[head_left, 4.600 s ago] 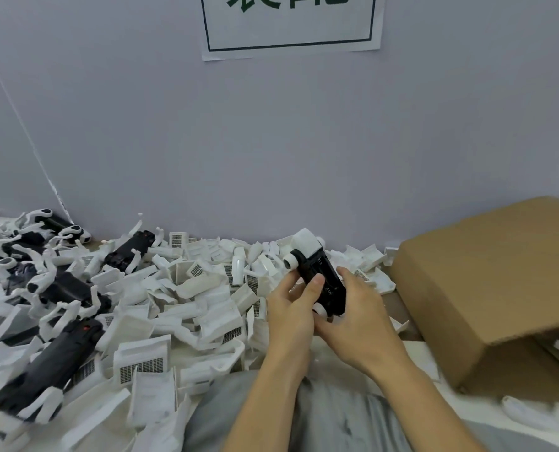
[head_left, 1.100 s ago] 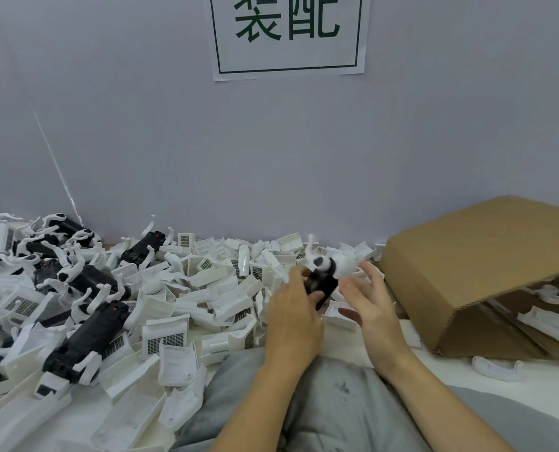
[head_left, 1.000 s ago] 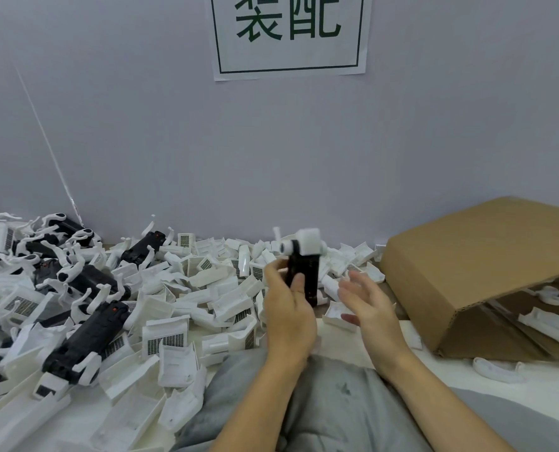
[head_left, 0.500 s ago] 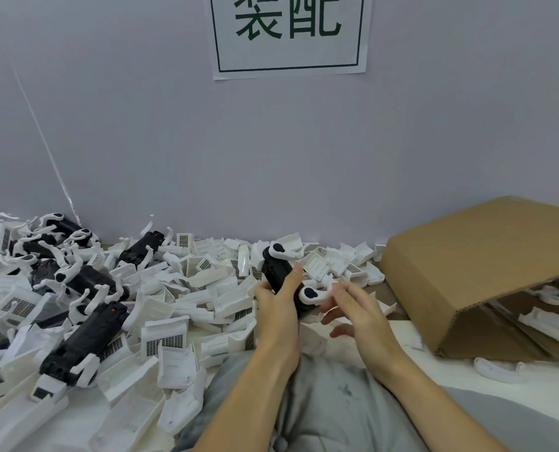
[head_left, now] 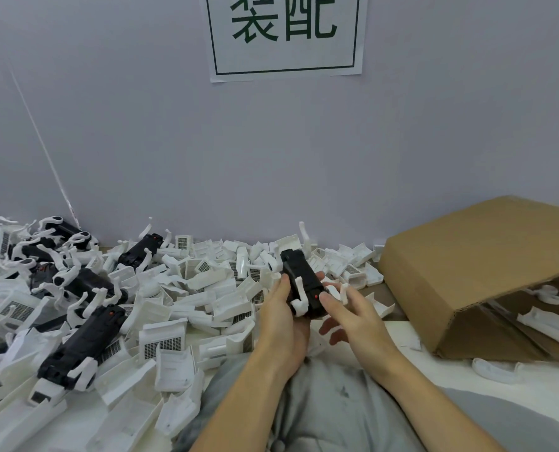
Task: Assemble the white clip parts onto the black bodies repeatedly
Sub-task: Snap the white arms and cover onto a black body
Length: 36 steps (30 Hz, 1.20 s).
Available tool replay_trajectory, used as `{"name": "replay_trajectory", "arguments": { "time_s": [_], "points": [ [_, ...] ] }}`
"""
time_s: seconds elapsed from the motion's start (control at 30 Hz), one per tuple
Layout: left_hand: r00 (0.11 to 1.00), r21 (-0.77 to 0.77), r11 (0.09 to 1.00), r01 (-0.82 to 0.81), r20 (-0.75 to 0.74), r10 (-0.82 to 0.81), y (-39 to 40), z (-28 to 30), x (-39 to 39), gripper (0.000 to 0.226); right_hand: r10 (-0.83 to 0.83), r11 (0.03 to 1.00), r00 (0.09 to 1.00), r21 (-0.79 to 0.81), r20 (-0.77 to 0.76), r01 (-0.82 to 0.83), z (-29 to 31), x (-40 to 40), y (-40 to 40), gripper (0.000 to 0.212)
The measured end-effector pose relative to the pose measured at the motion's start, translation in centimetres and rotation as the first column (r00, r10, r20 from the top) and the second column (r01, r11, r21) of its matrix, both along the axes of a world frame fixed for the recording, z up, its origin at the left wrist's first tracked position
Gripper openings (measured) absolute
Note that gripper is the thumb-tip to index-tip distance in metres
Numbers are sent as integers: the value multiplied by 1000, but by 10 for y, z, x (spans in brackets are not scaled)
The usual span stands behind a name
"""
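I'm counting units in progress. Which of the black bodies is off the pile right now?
The black body at centre, gripped by the left hand and touched by the right hand; the others lie among white parts at left.

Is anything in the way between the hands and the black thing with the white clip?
No. The left hand already holds the black body, white clip on its side. The right hand touches its lower end with a fingertip; nothing visible lies between.

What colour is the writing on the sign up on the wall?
Dark green, on white paper with a green border: the sign, seen in the head view.
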<state>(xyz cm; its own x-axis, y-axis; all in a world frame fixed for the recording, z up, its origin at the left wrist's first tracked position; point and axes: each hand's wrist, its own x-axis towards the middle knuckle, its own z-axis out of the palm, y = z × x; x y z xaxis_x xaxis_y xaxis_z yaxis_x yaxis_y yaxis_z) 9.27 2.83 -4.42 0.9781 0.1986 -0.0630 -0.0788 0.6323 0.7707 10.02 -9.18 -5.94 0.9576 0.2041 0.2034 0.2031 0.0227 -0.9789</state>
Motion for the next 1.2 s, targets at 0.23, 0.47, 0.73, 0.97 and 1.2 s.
{"name": "replay_trajectory", "arguments": {
  "time_s": [0.23, 0.47, 0.73, 0.97, 1.2],
  "points": [
    [993, 100, 988, 118, 8, -119, -3, -2, 0, 55, 123, 992, 987, 32, -105, -120, -2, 2, 1, 25],
    [994, 238, 969, 60, 75, -80, -6, -7, 2, 32, 173, 982, 984, 80, -31, -170, -1, 0, 2, 19],
    [982, 224, 968, 109, 125, -139, -5, -7, -1, 21, 184, 980, 983, 74, -16, -182, 0, 1, 3, 13],
    [987, 205, 975, 88, 112, -113, -5, -6, 0, 20, 240, 968, 970, 78, -23, -238, 2, -2, 2, 27],
    [983, 180, 979, 91, 140, -117, -5, -8, 2, 19, 208, 978, 978, 21, -28, -208, -4, 3, 2, 26]
  ]
}}
